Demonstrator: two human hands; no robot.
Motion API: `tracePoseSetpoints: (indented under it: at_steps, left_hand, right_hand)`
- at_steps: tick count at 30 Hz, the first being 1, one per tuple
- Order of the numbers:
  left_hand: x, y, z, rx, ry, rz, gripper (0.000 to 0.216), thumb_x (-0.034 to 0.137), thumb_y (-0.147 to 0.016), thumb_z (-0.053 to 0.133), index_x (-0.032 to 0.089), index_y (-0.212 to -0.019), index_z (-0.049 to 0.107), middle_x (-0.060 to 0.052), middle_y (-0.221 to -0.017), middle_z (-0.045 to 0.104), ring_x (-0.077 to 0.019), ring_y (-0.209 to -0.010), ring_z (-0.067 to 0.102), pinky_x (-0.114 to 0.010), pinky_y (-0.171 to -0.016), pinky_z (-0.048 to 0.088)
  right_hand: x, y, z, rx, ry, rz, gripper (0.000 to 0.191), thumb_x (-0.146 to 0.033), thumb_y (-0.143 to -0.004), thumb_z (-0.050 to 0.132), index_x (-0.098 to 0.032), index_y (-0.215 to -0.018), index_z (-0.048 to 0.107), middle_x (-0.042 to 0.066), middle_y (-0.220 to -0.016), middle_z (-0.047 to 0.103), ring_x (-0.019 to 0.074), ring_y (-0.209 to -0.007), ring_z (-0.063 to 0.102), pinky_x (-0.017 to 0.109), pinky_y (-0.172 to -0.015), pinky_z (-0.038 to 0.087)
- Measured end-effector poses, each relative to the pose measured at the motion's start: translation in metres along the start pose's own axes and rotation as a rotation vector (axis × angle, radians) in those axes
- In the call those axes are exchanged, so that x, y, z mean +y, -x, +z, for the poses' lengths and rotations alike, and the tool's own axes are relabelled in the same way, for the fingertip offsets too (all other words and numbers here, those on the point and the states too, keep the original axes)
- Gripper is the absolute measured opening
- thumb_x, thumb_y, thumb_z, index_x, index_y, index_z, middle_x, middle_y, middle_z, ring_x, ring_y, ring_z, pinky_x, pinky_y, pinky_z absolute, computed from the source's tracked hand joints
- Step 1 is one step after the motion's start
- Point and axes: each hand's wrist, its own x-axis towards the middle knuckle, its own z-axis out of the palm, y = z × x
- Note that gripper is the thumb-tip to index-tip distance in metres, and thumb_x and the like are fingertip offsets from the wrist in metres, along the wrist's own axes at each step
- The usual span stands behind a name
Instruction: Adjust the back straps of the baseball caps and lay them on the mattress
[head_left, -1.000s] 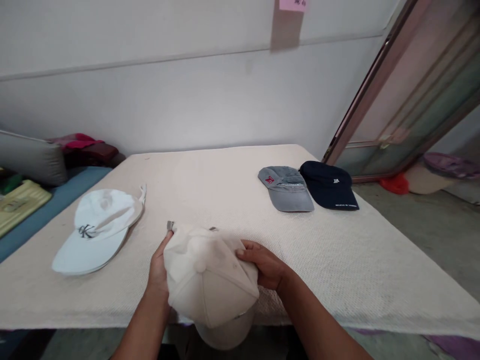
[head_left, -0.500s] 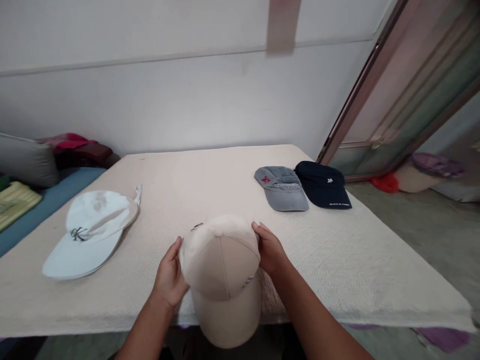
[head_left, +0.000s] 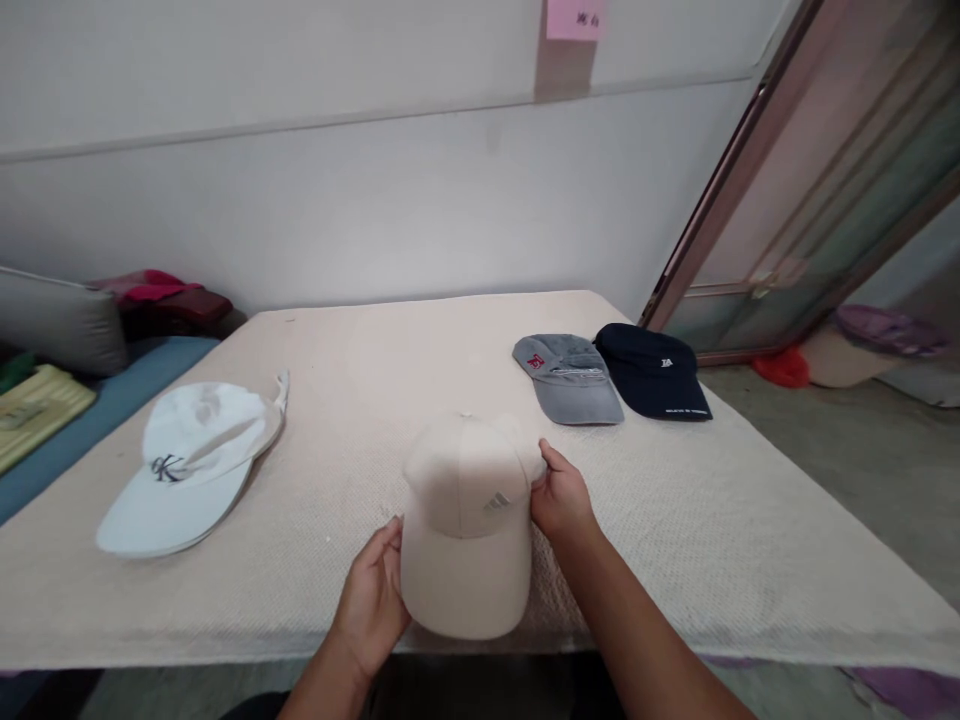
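A beige baseball cap (head_left: 465,500) with a small striped logo is held between my two hands near the table's front edge, its brim towards me. My left hand (head_left: 373,595) grips the left side of the brim. At the right side of the crown, my right hand (head_left: 562,492) pinches the fabric. Farther back on the right lie a grey cap (head_left: 571,380) with a red emblem and a navy cap (head_left: 654,370), side by side and touching. On the left of the table rests a white cap (head_left: 191,465) with dark lettering on its front.
A cream cloth covers the table (head_left: 360,350), which stands against a white wall (head_left: 375,220). A pink note (head_left: 574,20) hangs on the wall. Left of the table are a grey cushion (head_left: 60,320) and a yellow item (head_left: 41,405). A sliding door (head_left: 787,200) stands at the right.
The beige cap has moved away from me and slightly right, its front now showing more fully. My left hand has slid from the crown to the brim. The other caps lie as before.
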Motion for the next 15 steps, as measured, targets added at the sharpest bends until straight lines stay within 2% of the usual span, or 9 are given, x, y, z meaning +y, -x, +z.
tracePoseSetpoints:
  at_steps: [4, 8, 11, 15]
  left_hand:
    - [-0.018, 0.001, -0.002, 0.07, 0.015, 0.02, 0.028, 0.01, -0.08, 0.056, 0.013, -0.107, 0.063, -0.011, -0.097, 0.073, -0.023, -0.088, 0.068, -0.033, -0.076, 0.055]
    - [-0.027, -0.001, 0.0, 0.145, 0.038, 0.071, 0.039, 0.002, -0.075, 0.061, 0.017, -0.111, 0.062, -0.011, -0.103, 0.071, -0.0212, -0.09, 0.068, -0.029, -0.073, 0.056]
    - [-0.017, -0.003, 0.001, 0.116, 0.01, 0.146, 0.03, 0.004, -0.075, 0.063, 0.016, -0.102, 0.065, -0.01, -0.099, 0.072, -0.0212, -0.09, 0.068, -0.029, -0.073, 0.057]
    - [0.017, -0.004, 0.004, 0.056, -0.014, 0.305, 0.015, 0.004, -0.073, 0.065, 0.014, -0.085, 0.067, -0.009, -0.09, 0.073, -0.0191, -0.085, 0.069, -0.027, -0.073, 0.057]
  right_hand:
    - [-0.005, -0.005, -0.004, 0.012, -0.064, -0.006, 0.022, -0.02, -0.082, 0.052, -0.017, -0.096, 0.068, 0.005, -0.087, 0.073, 0.0187, -0.097, 0.065, 0.031, -0.085, 0.053]
    - [-0.005, -0.007, -0.001, 0.023, -0.074, 0.0, 0.025, -0.018, -0.083, 0.048, -0.016, -0.099, 0.067, 0.006, -0.086, 0.073, 0.0176, -0.095, 0.066, 0.031, -0.086, 0.052]
    - [-0.003, -0.004, 0.003, 0.019, -0.078, -0.014, 0.024, -0.018, -0.085, 0.045, -0.018, -0.097, 0.066, 0.005, -0.087, 0.073, 0.0162, -0.088, 0.067, 0.029, -0.081, 0.053]
    - [0.001, 0.001, 0.004, 0.039, -0.038, 0.086, 0.018, -0.025, -0.086, 0.048, -0.017, -0.083, 0.065, 0.006, -0.075, 0.07, 0.0159, -0.071, 0.066, 0.026, -0.061, 0.053]
